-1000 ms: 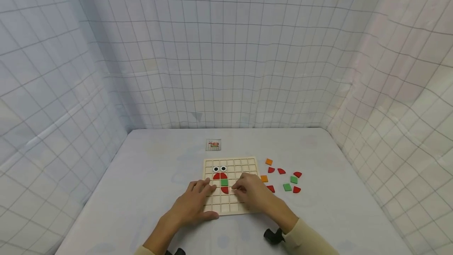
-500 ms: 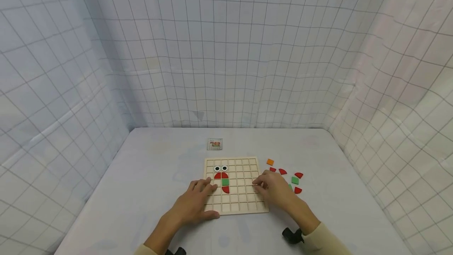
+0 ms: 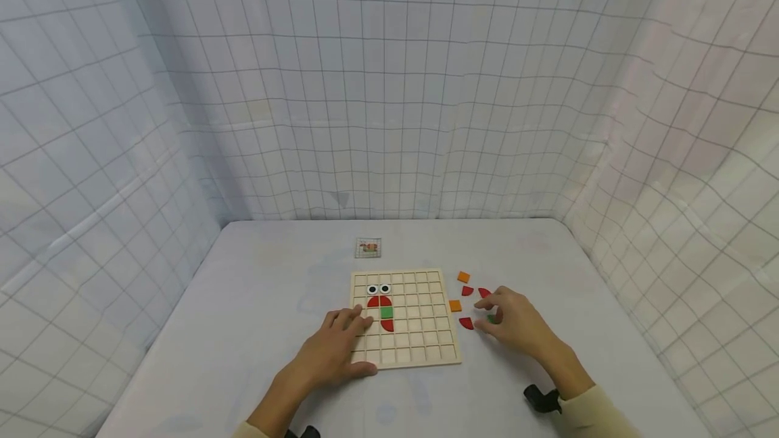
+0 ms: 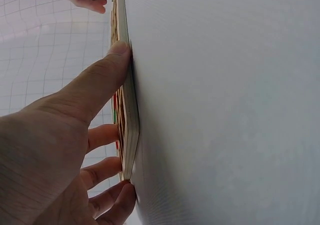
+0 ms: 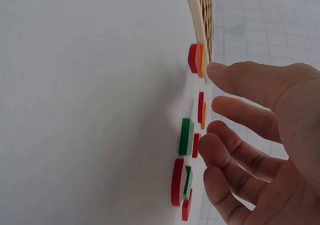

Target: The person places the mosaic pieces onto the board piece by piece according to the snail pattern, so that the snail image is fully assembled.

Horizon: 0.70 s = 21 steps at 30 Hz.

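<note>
A pale wooden grid board (image 3: 420,340) lies on the table. Set in its cells are two eye tiles (image 3: 379,288), red quarter-round tiles (image 3: 373,301) and a green square tile (image 3: 386,312). My left hand (image 3: 335,347) rests at the board's near left corner, thumb along the front edge, other fingers spread at the left side. To the right of the board, my right hand (image 3: 517,322) hovers low over loose tiles, its thumb and fingers parted with nothing between them. A loose red quarter-round tile (image 3: 466,323) is near its thumb; a green tile (image 3: 491,318) is partly hidden under the hand.
Other loose tiles lie right of the board, among them an orange square (image 3: 464,277), another orange square (image 3: 455,306) and a red quarter-round (image 3: 467,290). Behind the board lies a small picture card (image 3: 368,247). Grid-patterned curtains (image 3: 389,120) enclose the table.
My right hand has moved rightward from over the board to the loose tiles, and its thumb and fingers have spread apart. The left hand has stayed at the board's corner.
</note>
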{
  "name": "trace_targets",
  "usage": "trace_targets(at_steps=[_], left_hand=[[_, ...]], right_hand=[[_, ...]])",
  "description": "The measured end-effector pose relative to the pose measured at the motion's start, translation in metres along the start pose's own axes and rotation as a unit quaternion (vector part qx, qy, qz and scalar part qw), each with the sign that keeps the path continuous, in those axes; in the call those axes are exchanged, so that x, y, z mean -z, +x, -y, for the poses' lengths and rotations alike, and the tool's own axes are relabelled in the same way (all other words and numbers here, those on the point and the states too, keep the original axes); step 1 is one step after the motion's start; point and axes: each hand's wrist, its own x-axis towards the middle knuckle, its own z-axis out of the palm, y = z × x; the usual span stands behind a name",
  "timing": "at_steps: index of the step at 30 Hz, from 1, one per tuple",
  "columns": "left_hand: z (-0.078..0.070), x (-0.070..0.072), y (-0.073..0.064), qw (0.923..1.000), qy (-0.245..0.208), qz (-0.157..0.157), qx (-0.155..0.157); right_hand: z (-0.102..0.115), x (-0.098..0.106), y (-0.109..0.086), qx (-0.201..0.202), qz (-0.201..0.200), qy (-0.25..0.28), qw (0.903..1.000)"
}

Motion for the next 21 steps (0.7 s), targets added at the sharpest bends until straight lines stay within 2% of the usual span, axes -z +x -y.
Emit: trace_targets(at_steps=[3,8,21], left_hand=[[0.000,0.001,0.000,1.0000,0.001,0.000,0.000],[0.000,0.002,0.001,1.0000,-0.002,0.003,0.002],[0.001,0.000,0.000,1.0000,-0.004,0.004,0.004]], right_hand=[[-0.012,0.005,-0.004,-0.009,0.011,0.001,0.9999],[-0.024,0.009,-0.008,0.000,0.021,-0.002,0.9998],[-0.033,0.008,-0.009,0.041,0.021,0.021,0.9987]])
